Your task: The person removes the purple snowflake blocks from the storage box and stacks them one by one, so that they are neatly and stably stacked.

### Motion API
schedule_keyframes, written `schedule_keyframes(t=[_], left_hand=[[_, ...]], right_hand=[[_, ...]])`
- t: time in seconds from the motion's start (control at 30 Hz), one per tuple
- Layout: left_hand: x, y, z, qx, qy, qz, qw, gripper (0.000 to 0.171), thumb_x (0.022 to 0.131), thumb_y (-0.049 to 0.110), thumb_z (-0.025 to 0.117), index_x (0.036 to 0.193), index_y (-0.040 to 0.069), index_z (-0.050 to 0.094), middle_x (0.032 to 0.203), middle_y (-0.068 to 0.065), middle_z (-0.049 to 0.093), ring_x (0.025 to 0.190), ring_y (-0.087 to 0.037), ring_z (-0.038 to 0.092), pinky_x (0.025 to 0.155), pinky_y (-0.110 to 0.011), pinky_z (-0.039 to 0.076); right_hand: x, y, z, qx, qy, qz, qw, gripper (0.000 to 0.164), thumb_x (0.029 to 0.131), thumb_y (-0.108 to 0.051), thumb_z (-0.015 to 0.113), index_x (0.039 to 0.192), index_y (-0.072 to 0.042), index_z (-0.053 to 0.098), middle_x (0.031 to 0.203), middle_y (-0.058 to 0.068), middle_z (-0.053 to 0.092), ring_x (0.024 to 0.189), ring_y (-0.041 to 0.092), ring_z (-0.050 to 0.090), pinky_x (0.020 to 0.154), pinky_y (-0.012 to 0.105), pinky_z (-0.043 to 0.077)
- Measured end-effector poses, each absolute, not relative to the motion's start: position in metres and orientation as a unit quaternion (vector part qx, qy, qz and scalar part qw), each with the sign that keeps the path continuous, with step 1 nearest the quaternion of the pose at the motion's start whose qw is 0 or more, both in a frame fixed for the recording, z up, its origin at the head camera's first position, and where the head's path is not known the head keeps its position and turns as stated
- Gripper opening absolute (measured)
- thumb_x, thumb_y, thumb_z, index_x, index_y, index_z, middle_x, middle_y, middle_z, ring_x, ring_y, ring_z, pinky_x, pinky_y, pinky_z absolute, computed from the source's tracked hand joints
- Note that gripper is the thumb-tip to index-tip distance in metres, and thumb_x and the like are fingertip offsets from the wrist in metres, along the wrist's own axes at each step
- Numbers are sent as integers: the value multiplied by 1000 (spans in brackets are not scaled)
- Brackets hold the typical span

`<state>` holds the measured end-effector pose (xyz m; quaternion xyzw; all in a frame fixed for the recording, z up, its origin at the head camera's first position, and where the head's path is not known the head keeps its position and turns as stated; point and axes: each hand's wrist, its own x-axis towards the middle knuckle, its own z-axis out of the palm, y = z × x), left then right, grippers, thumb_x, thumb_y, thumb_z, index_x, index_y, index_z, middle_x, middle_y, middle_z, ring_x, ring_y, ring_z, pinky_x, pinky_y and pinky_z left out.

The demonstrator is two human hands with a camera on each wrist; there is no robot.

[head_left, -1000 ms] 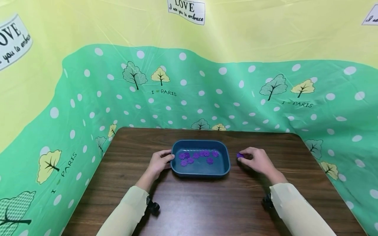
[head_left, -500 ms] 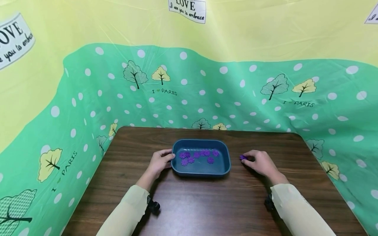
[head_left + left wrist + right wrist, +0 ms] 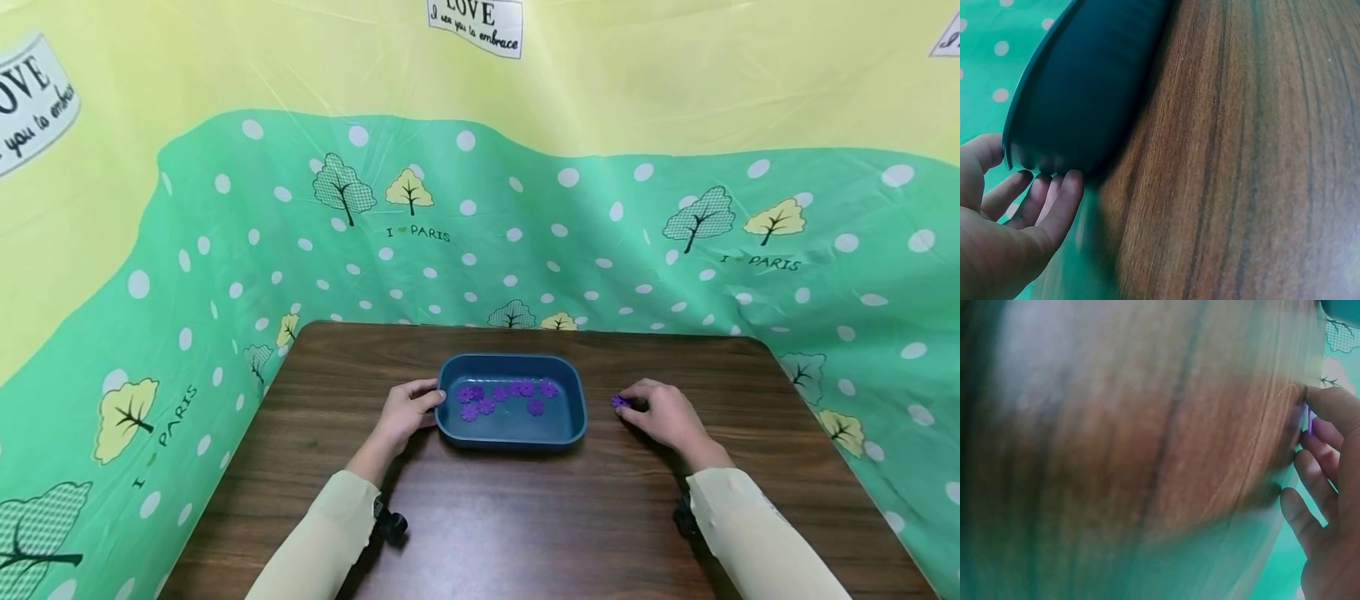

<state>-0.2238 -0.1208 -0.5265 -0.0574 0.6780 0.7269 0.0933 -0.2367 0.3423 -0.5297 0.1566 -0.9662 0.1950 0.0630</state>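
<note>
A dark blue rectangular plastic tub (image 3: pixel 512 435) stands on the table. Several small purple flower-shaped pieces (image 3: pixel 535 407) lie on its floor, mostly toward the left and back. My left hand (image 3: pixel 403 414) holds the tub's left end, thumb at the rim; in the left wrist view its fingertips (image 3: pixel 1073 178) meet the lower outer wall. To the right of the tub, close over the table, my right hand (image 3: pixel 663 417) pinches one purple flower-shaped piece (image 3: pixel 619 401) between thumb and fingers. Its thin purple edge (image 3: pixel 1310 422) shows in the right wrist view.
The brown wood-grain table (image 3: pixel 517 525) has rounded far corners. Behind and beside it hangs a green and yellow cloth (image 3: pixel 450 200) printed with dots and trees. Each pale sleeve (image 3: pixel 318 533) has a black wrist camera (image 3: pixel 391 525) strapped near the cuff.
My right hand has moved slightly right, away from the tub, still pinching the purple flower-shaped piece, which shows more at the fingertips. The left hand and tub have stayed in place.
</note>
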Motion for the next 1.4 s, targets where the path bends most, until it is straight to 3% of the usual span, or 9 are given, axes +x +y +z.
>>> schedule_keyframes(t=[0.47, 1.0, 1.4], left_hand=[[-223, -121, -528, -57, 678, 727, 95, 40, 96, 10, 71, 133, -3, 65, 127, -27, 65, 103, -27, 71, 89, -49, 62], [-224, -121, -527, -57, 674, 729, 99, 38, 96, 9, 70, 132, -2, 67, 128, -27, 66, 104, -27, 70, 88, -45, 62], [-224, -121, -525, -63, 660, 742, 96, 40, 93, 4, 70, 132, -2, 66, 127, -26, 67, 97, -24, 72, 82, -40, 64]], right_hand=[[-237, 343, -531, 146, -967, 203, 57, 29, 89, -25, 80, 111, -6, 78, 111, 11, 73, 104, 36, 68, 89, 59, 56], [-238, 343, -524, 157, -968, 189, 43, 32, 89, -27, 79, 114, -7, 76, 111, 12, 73, 99, 32, 68, 85, 56, 57], [-241, 337, -503, 159, -967, 199, 32, 36, 91, -28, 79, 120, -7, 74, 117, 14, 72, 108, 36, 66, 92, 59, 56]])
